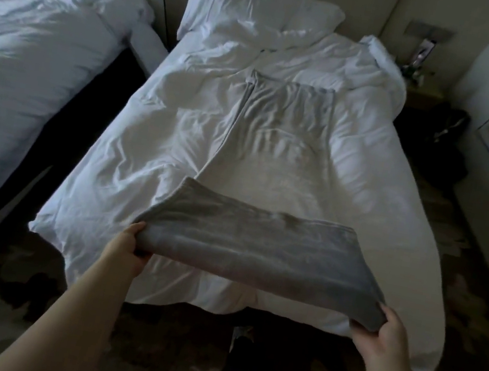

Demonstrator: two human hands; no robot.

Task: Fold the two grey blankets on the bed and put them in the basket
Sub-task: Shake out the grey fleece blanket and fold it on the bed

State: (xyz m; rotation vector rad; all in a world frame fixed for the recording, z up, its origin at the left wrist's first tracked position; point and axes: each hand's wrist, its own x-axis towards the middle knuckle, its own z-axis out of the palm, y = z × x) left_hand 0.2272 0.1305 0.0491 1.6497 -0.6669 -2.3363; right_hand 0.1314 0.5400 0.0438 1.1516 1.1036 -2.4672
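A folded grey fleece blanket [259, 243] hangs in the air over the near edge of the bed, stretched between both hands above the rumpled white duvet [130, 158]. The left hand [128, 246] grips its left end, fingers curled underneath and thumb on top. The right hand [386, 334] clamps the right end in the same way, and that end sits lower and closer to the person. The bundle's long axis therefore runs left to right between the grips, sloping down toward the right.

The second grey blanket [281, 133] lies flat further up the duvet, creased and apparently only partly folded. Its long axis points away from the person toward the white pillow [253, 0], at right angles to the held one. It is well beyond the hands and roughly centred between them, so neither hand is clearly the nearer.

The basket is not in view (it may stand somewhere on the patterned carpet [21, 293], outside the frame). My judgement is that the held blanket needs one more fold across its length, bringing one hand to the other, before it fits a basket. A neighbouring bed [32, 49] lies to the left.
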